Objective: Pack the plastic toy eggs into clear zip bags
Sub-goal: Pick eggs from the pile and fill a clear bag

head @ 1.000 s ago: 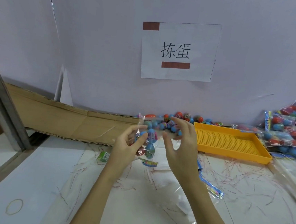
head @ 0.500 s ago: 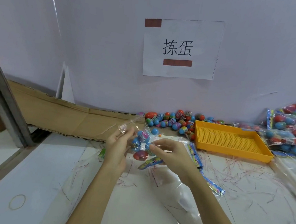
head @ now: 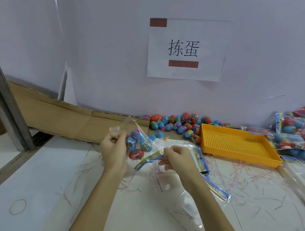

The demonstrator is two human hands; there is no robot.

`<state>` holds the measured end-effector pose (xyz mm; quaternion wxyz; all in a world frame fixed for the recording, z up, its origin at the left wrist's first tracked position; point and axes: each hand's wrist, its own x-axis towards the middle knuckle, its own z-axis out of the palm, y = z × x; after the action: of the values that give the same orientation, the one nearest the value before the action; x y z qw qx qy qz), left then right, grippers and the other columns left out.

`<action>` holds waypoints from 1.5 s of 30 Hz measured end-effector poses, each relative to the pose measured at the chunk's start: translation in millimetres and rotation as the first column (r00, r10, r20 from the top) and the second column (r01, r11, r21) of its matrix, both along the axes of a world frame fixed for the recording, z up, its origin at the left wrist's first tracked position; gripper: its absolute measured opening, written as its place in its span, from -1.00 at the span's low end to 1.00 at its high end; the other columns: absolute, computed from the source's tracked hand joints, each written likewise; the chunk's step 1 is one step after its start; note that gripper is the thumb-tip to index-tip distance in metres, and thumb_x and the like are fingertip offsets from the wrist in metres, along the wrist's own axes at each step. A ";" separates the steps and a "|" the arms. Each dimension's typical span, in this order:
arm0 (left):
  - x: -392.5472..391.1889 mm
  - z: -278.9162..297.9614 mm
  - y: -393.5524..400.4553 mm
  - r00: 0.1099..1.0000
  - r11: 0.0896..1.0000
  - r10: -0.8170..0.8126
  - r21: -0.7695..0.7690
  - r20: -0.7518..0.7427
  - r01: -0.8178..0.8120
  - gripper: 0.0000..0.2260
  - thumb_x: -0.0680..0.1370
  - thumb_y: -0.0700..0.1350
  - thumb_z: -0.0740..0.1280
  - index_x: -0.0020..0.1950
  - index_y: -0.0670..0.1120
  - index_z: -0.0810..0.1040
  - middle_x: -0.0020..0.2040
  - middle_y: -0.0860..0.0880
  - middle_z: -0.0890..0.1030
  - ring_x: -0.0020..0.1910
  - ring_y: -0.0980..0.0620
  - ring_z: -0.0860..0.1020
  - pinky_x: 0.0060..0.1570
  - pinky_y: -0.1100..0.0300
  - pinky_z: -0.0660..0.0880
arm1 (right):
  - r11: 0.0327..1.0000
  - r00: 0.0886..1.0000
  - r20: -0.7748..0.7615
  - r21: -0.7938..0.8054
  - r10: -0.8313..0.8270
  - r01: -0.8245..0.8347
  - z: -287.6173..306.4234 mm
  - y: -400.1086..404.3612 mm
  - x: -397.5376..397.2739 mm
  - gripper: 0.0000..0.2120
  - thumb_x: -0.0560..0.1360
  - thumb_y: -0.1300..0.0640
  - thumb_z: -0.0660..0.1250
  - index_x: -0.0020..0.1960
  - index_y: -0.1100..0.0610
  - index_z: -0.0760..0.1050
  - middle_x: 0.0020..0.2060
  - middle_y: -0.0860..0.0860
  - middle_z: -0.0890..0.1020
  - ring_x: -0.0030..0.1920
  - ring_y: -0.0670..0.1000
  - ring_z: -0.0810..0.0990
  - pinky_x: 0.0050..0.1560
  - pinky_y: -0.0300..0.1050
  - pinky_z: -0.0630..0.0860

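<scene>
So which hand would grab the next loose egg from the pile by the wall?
Probably the right hand: it's nearer the loose plastic eggs, while the left hand holds the clear bag.

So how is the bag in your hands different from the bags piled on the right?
The held bag is up off the table, gripped by the left hand and right hand; the piled bags lie stacked, untouched. Its mouth looks unsealed; theirs I cannot tell. Both hold red and blue eggs.

Your left hand (head: 114, 147) and right hand (head: 178, 159) pinch a clear bag (head: 138, 142) of eggs above the table (head: 48, 180), near the yellow tray (head: 238, 144).
</scene>
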<state>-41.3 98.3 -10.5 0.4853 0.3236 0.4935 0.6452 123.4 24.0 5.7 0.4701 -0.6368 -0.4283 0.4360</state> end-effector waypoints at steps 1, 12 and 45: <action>-3.0 -0.4 1.6 1.000 1.000 0.000 0.003 0.004 0.000 -0.84 0.58 -0.22 0.45 -0.19 -0.12 0.57 -0.19 -0.05 0.68 -0.11 -0.02 0.68 -0.14 0.07 0.62 | 1.000 0.996 0.088 0.022 -0.007 0.005 0.2 -0.6 1.0 -0.87 0.59 0.18 0.29 -0.11 0.15 0.56 -0.14 0.08 0.71 -0.17 -0.03 0.68 -0.21 -0.19 0.54; 13.8 3.5 -16.8 0.812 0.902 -0.218 0.206 -0.541 0.379 -0.90 0.59 -0.10 0.47 -0.09 -0.09 0.63 -0.19 0.04 0.70 -0.11 0.06 0.68 -0.12 0.18 0.64 | 0.927 0.993 0.120 0.373 -0.003 -0.042 3.5 -4.2 0.0 -0.64 0.53 -0.09 0.44 0.28 -0.02 0.56 0.02 -0.21 0.68 0.00 -0.28 0.65 -0.09 -0.40 0.57; 21.2 3.2 -27.5 0.699 0.773 -0.366 0.218 -0.615 0.596 -0.82 0.65 -0.31 0.33 0.11 -0.14 0.71 -0.12 -0.01 0.75 -0.15 -0.01 0.74 -0.08 0.08 0.69 | 0.713 0.651 0.615 0.683 -0.445 -0.157 -10.8 -2.5 -10.2 -0.80 0.52 0.24 0.49 0.14 0.16 0.68 0.03 0.06 0.69 0.03 0.03 0.65 0.06 -0.19 0.58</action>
<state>-20.1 70.9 -7.3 0.4039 0.7035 0.3611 0.4600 113.2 21.5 -5.1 0.4880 -0.5707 -0.6532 -0.0968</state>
